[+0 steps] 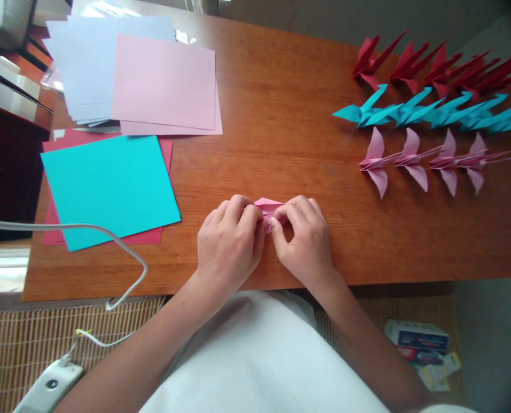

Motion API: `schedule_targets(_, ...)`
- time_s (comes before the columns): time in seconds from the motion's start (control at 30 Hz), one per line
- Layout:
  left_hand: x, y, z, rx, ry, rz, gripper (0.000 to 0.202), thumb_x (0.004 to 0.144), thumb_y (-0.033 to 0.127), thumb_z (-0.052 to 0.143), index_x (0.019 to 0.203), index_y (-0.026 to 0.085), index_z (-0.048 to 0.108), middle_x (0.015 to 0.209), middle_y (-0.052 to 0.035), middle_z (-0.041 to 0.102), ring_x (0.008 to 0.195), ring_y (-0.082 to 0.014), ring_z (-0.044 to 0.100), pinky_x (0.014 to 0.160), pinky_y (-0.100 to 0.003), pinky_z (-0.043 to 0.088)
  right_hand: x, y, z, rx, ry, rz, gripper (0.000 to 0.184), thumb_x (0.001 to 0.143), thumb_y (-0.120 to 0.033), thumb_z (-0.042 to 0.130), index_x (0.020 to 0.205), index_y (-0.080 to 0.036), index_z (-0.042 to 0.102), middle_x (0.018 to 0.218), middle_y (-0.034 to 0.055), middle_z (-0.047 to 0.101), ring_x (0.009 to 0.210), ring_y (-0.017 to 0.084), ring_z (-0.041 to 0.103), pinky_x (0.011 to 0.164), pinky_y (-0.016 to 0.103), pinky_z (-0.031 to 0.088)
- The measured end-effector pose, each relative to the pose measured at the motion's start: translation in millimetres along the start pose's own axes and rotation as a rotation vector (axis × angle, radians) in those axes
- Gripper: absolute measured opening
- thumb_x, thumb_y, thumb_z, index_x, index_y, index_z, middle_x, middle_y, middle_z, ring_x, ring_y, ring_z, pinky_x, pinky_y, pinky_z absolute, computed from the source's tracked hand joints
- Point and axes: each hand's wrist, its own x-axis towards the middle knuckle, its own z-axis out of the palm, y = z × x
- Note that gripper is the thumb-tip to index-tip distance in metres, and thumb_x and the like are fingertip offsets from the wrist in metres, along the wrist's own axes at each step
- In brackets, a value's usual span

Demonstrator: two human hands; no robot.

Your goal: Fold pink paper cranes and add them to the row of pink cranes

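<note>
A small piece of folded pink paper [268, 204] is between my two hands, close to the table's front edge. My left hand [230, 234] grips its left side with curled fingers. At its right side, the thumb and forefinger of my right hand [306, 238] pinch the paper. The fingers hide most of it, so its full shape cannot be made out. Off to the right stand finished paper cranes in three rows: red cranes [370, 62] at the back, blue cranes [370, 110] in the middle and pink cranes [375, 163] in front.
Pink sheets [165, 83] overlap pale blue sheets [89, 69] at the back left of the wooden table [273, 115]. Nearer, a turquoise sheet [111, 189] lies over red sheets [167, 158]. A white cable [126, 246] crosses the left front edge. Boxes [417, 338] sit below at right.
</note>
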Motion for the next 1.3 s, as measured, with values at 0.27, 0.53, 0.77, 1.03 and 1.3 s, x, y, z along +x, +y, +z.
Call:
schedule_targets(0.27, 1.1, 2.2, -1.3, 0.013, -0.022, -0.010, 0.016, 0.099, 0.029, 0.053, 0.087, 0.022, 0.061, 0.096, -0.0075, 0.068, 0.083, -0.0232, 0.059, 0.071, -0.037, 0.046, -1.1, 0.0, -0.1, -0.016, -0.005, -0.012, 0.012, 0.093, -0.018, 0.056, 0.083, -0.024, 0.052, 0.089, 0.0065, 0.059, 0.088, 0.025, 0.052, 0.081, 0.041, 0.045)
schedule_targets(0.53, 1.2, 3.0, -2.6, 0.030, -0.056, -0.012, 0.016, 0.099, 0.028, 0.052, 0.089, 0.021, 0.061, 0.098, -0.0083, 0.068, 0.085, -0.0248, 0.059, 0.072, -0.038, 0.046, -1.4, 0.9, 0.3, -0.028, 0.002, -0.019, 0.011, 0.091, -0.016, 0.057, 0.084, -0.024, 0.053, 0.090, 0.0070, 0.060, 0.089, 0.025, 0.053, 0.082, 0.040, 0.046)
schedule_targets(0.77, 0.1, 3.2, -1.2, 0.031, -0.046, -0.019, 0.013, 0.098, 0.028, 0.055, 0.088, 0.022, 0.060, 0.098, -0.0081, 0.068, 0.086, -0.0246, 0.060, 0.072, -0.037, 0.045, -2.9, 4.5, 1.0, -0.007, 0.052, -0.021, 0.017, 0.087, -0.007, 0.055, 0.085, -0.024, 0.054, 0.091, 0.0062, 0.060, 0.089, 0.024, 0.056, 0.083, 0.039, 0.049)
schedule_targets(1.03, 0.7, 3.9, -1.5, 0.046, -0.057, -0.021, 0.012, 0.098, 0.027, 0.053, 0.089, 0.022, 0.060, 0.096, -0.0086, 0.068, 0.086, -0.0254, 0.060, 0.072, -0.038, 0.045, -5.0, 8.7, 0.7, 0.057, 0.102, -0.008, 0.023, 0.085, -0.002, 0.051, 0.089, -0.025, 0.056, 0.093, 0.0059, 0.059, 0.091, 0.023, 0.058, 0.084, 0.038, 0.051)
schedule_targets(1.3, 1.3, 4.3, -1.4, 0.007, -0.046, -0.024, 0.014, 0.099, 0.028, 0.053, 0.088, 0.022, 0.060, 0.098, -0.0088, 0.067, 0.086, -0.0252, 0.058, 0.072, -0.038, 0.045, -4.0, 6.5, 0.8, 0.009, 0.054, -0.031, 0.009, 0.095, -0.019, 0.060, 0.087, -0.024, 0.057, 0.092, 0.0065, 0.061, 0.088, 0.023, 0.055, 0.083, 0.039, 0.048)
